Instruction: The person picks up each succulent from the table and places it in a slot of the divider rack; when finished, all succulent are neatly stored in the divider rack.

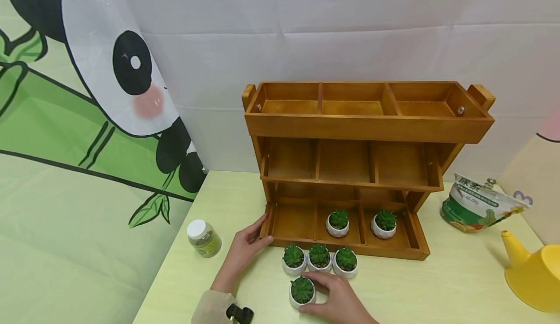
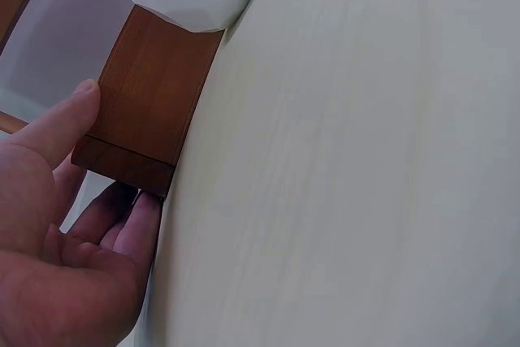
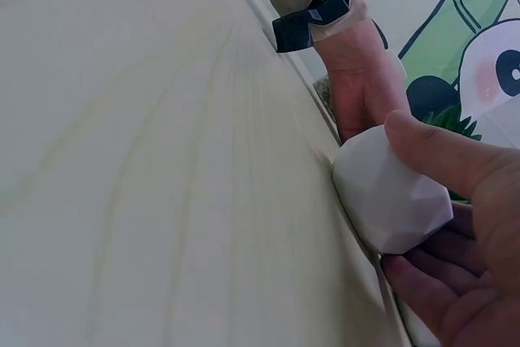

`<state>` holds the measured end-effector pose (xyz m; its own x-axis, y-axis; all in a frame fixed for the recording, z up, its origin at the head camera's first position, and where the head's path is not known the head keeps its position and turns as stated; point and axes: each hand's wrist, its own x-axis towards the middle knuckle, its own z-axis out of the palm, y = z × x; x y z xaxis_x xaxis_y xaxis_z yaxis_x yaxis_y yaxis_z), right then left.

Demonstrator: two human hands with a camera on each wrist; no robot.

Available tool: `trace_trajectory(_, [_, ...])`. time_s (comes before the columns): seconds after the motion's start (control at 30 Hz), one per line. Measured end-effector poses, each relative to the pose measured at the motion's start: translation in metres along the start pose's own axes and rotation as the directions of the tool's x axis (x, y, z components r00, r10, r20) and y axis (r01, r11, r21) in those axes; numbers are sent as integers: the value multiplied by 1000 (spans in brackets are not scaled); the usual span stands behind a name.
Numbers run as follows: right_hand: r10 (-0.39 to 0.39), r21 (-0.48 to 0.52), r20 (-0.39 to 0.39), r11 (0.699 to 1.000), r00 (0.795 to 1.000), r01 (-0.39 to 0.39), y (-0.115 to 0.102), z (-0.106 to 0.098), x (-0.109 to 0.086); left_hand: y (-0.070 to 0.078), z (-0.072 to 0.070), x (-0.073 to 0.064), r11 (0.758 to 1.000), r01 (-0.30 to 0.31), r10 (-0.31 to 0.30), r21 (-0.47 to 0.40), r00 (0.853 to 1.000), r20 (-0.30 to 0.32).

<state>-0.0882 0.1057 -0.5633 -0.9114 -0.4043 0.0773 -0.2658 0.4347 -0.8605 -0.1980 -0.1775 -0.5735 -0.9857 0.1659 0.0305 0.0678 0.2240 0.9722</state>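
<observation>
Potted plant is pinched in your right hand, just in front of three more pots; your left hand grips the shelf corner. Moving forward too low could bump that row; loose fingers could tip yours.

Got a pale wood-grain table in front of a creased whitish backdrop. Also got a big cartoon panda and green bamboo printed on the left, plus a pink patch far right. Looks pretty evenly lit.
</observation>
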Motion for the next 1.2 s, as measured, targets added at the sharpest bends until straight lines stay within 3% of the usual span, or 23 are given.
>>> trace_trajectory(0.37, [-31, 56, -29, 998, 999, 32, 2, 3, -3, 2, 0, -1, 1000, 2, -2, 3, 1000, 5])
trace_trajectory(0.6, [-20, 68, -9, 997, 1000, 20, -3, 1, -4, 1, 0, -1, 1000, -10, 10, 2, 1000, 7])
trace_trajectory(0.9, [84, 90, 75, 992, 994, -91, -15, -7, -3, 0, -1, -1, 1000, 13, -13, 2, 1000, 3])
trace_trajectory(1.2, [51, 55, 83, 997, 995, -55, -25, -13, -3, 1, 0, 0, 1000, 10, -10, -7, 1000, 1])
